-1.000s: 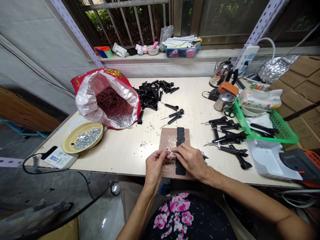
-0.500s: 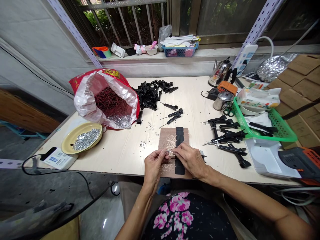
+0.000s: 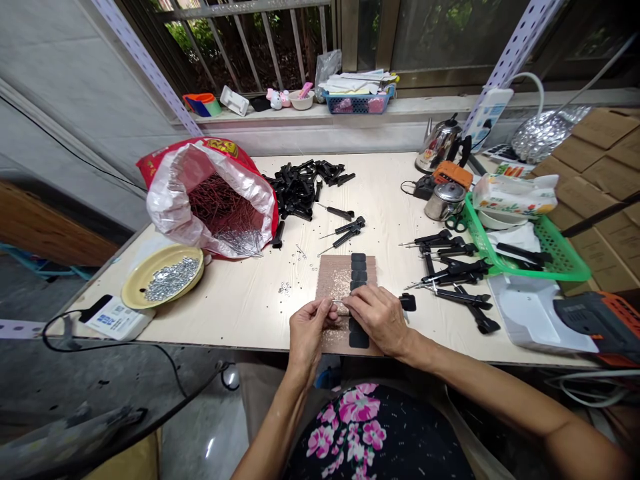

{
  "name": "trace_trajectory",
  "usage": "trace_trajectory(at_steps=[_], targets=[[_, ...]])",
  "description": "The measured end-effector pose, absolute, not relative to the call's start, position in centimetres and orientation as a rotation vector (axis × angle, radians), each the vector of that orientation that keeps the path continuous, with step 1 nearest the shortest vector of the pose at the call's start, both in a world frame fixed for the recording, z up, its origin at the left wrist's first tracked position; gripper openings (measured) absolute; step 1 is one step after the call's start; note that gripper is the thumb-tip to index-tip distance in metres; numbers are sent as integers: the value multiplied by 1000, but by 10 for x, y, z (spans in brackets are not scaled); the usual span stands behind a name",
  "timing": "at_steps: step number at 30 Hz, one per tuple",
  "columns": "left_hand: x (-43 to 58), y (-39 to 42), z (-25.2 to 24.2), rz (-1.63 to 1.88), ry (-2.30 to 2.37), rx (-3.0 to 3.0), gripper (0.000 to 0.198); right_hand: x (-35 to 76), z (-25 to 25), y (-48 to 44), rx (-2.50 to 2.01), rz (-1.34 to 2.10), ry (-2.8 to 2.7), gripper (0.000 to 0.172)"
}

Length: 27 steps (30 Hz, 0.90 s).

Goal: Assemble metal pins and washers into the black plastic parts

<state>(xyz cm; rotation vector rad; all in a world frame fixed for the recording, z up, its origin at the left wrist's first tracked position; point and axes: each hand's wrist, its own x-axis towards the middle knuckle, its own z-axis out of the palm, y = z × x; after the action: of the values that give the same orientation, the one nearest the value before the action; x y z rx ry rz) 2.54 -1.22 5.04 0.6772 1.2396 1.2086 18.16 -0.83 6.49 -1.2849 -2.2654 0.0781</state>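
Both of my hands meet above a brown corrugated board (image 3: 331, 277) with black rounded pads (image 3: 359, 337) down its right side. A thin metal rod with a black plastic handle (image 3: 409, 303) runs between them, its flat end sticking out to the right. My right hand (image 3: 380, 319) is closed around the handle, covering most of it. Thumb and forefinger of my left hand (image 3: 311, 328) pinch at the rod's thin end; any small part there is too tiny to make out. Pale specks lie scattered on the board.
Left, a red-and-white sack (image 3: 165, 193) holds thin rods, near a yellow bowl (image 3: 131, 283) of small metal pieces. Black handles (image 3: 295, 190) are heaped behind. Several rodded handles (image 3: 457, 270) lie right, beside a green basket (image 3: 575, 267) and an orange-black power tool (image 3: 595, 320).
The black handle's flat end has turned and shows more fully to the right of my right hand. My fingers have barely shifted at the rod.
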Motion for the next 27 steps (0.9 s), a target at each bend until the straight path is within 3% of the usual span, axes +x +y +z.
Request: trace_trajectory(at_steps=[16, 27], targets=[[23, -11, 45, 1226, 1270, 766, 26, 179, 64, -4, -1312, 64, -2312, 21], [23, -10, 47, 1221, 1249, 788, 23, 183, 64, -3, -1281, 330, -2260, 22]])
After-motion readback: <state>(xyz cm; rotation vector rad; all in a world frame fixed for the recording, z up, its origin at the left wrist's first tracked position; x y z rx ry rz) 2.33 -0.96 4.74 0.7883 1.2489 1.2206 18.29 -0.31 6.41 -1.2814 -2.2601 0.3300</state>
